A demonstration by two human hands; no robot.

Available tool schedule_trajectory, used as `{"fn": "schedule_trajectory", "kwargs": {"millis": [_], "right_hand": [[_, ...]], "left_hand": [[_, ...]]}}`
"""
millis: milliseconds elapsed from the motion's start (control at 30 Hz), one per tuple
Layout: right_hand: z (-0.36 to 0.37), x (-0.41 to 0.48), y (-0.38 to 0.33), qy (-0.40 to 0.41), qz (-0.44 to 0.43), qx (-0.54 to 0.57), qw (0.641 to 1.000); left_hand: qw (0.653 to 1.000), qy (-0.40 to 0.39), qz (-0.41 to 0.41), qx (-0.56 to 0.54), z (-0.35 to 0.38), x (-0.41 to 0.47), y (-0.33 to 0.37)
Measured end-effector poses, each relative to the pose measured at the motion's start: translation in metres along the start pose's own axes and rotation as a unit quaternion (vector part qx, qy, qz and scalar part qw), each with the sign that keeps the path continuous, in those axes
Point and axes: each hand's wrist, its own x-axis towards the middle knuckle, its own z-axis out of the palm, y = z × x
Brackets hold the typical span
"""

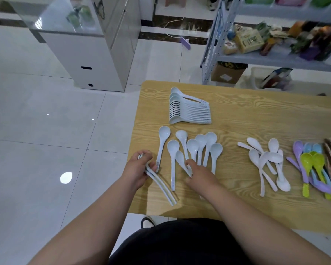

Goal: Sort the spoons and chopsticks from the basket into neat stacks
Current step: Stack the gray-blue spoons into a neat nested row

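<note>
Fanned loose spoons point(194, 148) lay near-left on table point(256, 115). Left hand point(139, 169) gripped nested bundle point(161, 186), likely building a stack. Right hand point(199, 173) pinched one spoon point(180, 156) to add. Finished stack point(189, 109) sat farther back.

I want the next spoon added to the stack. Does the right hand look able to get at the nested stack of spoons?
Probably yes. The right hand rests on the loose spoons, and the nested stack lies just beyond them on the table, with nothing standing between.
</note>
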Motion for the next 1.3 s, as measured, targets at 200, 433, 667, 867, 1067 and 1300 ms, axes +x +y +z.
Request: {"fn": "schedule_trajectory", "kwargs": {"millis": [200, 433, 667, 867, 1067, 1300], "right_hand": [[-0.011, -0.028, 0.0, 0.065, -0.021, 0.282, 0.957], [0.0, -0.056, -0.051, 0.04, -0.109, 0.341, 0.933], [-0.001, -0.07, -0.067, -0.062, -0.064, 0.422, 0.902], [-0.017, -0.063, -0.052, -0.246, -0.051, 0.442, 0.861], [-0.046, -0.029, -0.037, -0.224, -0.043, 0.35, 0.909], [-0.111, 0.032, -0.009, -0.083, -0.149, 0.028, 0.985]], "left_hand": [[1.0, -0.022, -0.021, 0.009, 0.01, -0.02, 0.007], [0.998, -0.056, -0.017, -0.015, 0.023, -0.041, 0.017], [0.998, -0.053, 0.031, -0.028, 0.024, -0.051, 0.022], [0.995, -0.028, 0.007, -0.091, 0.03, -0.041, 0.028], [0.997, -0.048, 0.009, -0.067, 0.043, -0.02, 0.034], [0.977, -0.033, 0.061, 0.202, 0.069, 0.011, 0.055]]}}
